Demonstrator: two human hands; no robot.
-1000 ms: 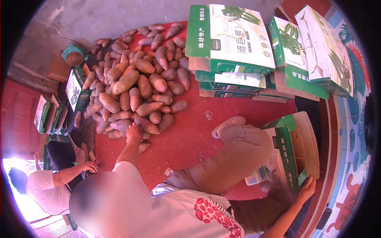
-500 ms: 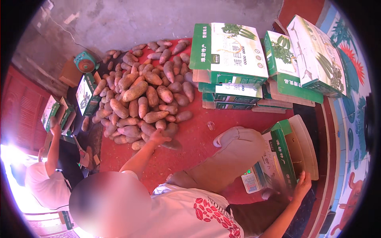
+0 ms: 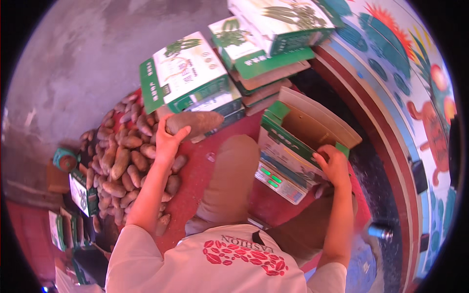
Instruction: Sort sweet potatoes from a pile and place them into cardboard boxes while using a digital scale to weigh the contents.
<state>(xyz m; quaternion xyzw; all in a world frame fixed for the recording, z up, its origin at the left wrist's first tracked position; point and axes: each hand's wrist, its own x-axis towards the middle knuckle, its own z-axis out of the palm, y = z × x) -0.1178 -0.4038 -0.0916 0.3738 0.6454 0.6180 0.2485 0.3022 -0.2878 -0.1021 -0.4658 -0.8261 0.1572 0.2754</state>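
Hands apart. Right hand (image 3: 336,165) curls at near edge of open green-and-white cardboard box (image 3: 286,142); can't tell if it's gripping. Flat scale with green-lit display (image 3: 281,182) just left of it. Left hand (image 3: 170,136) clamped on long brownish-pink tuber (image 3: 199,123), raised. Heap of brownish tubers (image 3: 121,163) left of that hand; stacked green-and-white cartons (image 3: 188,68) beyond.

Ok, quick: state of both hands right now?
Left hand: closed, holding a tuber.
Right hand: partly curled at the edge of the box; can't tell if gripping.
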